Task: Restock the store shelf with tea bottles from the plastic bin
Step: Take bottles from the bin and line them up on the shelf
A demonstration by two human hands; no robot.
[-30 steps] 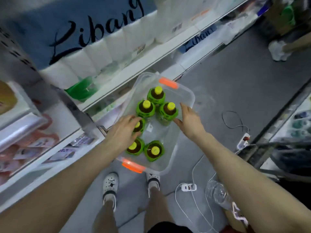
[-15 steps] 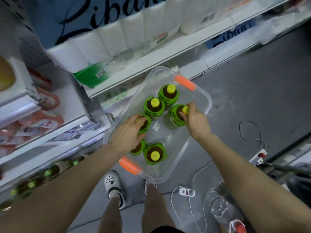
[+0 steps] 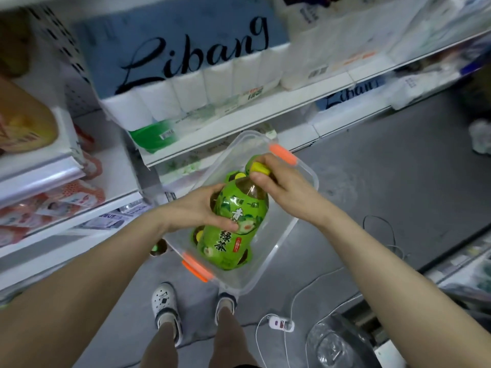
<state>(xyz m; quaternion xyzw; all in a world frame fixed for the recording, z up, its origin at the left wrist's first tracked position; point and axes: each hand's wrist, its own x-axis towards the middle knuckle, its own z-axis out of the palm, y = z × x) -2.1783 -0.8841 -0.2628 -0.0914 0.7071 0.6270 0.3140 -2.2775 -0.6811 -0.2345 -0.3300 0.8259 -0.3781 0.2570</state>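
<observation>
A green tea bottle (image 3: 235,235) with a green label and yellow cap is lifted, tilted, above the clear plastic bin (image 3: 305,172) with orange handles on the floor. My right hand (image 3: 285,188) pinches the bottle at its cap and neck. My left hand (image 3: 198,211) grips the bottle's body, thumb across the label. Other tea bottles (image 3: 197,236) stand in the bin, mostly hidden behind the lifted one. The white store shelf (image 3: 239,123) runs just beyond the bin.
Toilet paper packs (image 3: 186,91) fill the shelf above the bin. A low shelf (image 3: 66,229) at the left holds packaged goods, with a bottle top (image 3: 158,248) showing under it. A power strip (image 3: 281,324) with cables and a clear plastic bag (image 3: 334,346) lie on the floor by my feet.
Both hands rose from the bin with one tea bottle, which now hangs tilted above it. The view has moved closer to the shelf.
</observation>
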